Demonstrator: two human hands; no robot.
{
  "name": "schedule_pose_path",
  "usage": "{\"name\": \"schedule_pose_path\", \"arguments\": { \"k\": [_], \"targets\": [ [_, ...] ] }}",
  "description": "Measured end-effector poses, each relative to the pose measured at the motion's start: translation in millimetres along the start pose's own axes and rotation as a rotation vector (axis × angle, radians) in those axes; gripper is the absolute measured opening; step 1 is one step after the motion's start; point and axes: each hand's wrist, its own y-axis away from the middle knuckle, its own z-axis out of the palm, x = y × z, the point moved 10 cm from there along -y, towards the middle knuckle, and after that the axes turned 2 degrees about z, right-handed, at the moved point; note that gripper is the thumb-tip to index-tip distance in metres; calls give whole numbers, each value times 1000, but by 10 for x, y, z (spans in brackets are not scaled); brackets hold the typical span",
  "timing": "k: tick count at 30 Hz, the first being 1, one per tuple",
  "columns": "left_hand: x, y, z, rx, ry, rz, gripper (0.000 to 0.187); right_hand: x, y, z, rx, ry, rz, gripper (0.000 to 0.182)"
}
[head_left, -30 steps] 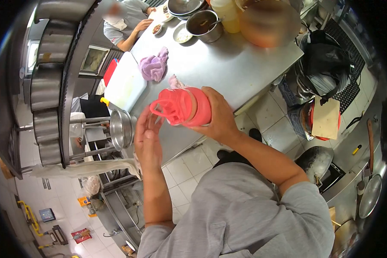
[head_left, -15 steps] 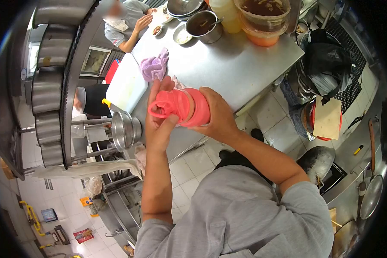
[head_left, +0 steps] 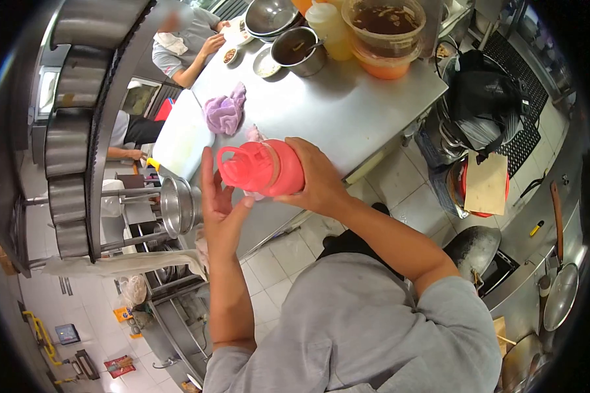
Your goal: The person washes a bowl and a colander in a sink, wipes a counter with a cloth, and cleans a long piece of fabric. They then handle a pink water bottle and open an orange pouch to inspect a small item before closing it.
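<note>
My right hand [head_left: 320, 180] is wrapped round the body of a pinkish-red bottle [head_left: 287, 171]. The bottle is tilted, its cap end with a carrying loop [head_left: 233, 160] pointing left. A tan band circles it below the cap. Beside the cap, my left hand [head_left: 221, 206] has its fingers stretched out and apart, the thumb close to the bottle's lower side. Behind the bottle, a crumpled purple cloth [head_left: 224, 112] lies on the steel table [head_left: 328, 111]. A pale pink cloth shows partly between the bottle and the table.
A white cutting board [head_left: 183, 134] lies at the table's left end, above stacked steel bowls [head_left: 179, 206]. A pot with a spoon [head_left: 299, 52] and a tub of brown liquid [head_left: 385, 26] stand at the back. Another person's hand [head_left: 213, 44] is at the far edge.
My left hand has come off the bottle's cap and opened beside it. The bottle stays in my right hand, and the whole view has shifted slightly.
</note>
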Motion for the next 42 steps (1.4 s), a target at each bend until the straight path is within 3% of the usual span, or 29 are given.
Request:
{"name": "schedule_pose_path", "arguments": {
  "k": [7, 25, 31, 34, 38, 41, 42],
  "targets": [
    [-178, -204, 181, -103, 8, -49, 105, 19, 34, -2, 49, 6, -29, 92],
    [-225, -138, 132, -110, 48, -31, 97, 127, -17, 109, -21, -24, -43, 95],
    [-287, -106, 108, -45, 30, -127, 101, 187, 9, 150, -82, 31, 6, 108],
    [-282, -96, 93, -22, 28, -102, 97, 295, 0, 157, -171, -117, 112, 122],
    [-262, -73, 122, -87, -62, -91, 91, 211, -154, 126, -303, 30, 27, 135],
    [-220, -39, 144, -140, -77, -91, 89, 216, -96, 191, -265, -254, 72, 127],
    [-223, -12, 147, -164, -53, -93, 90, 228, -44, 208, -254, -206, 104, 125]
  ]
}}
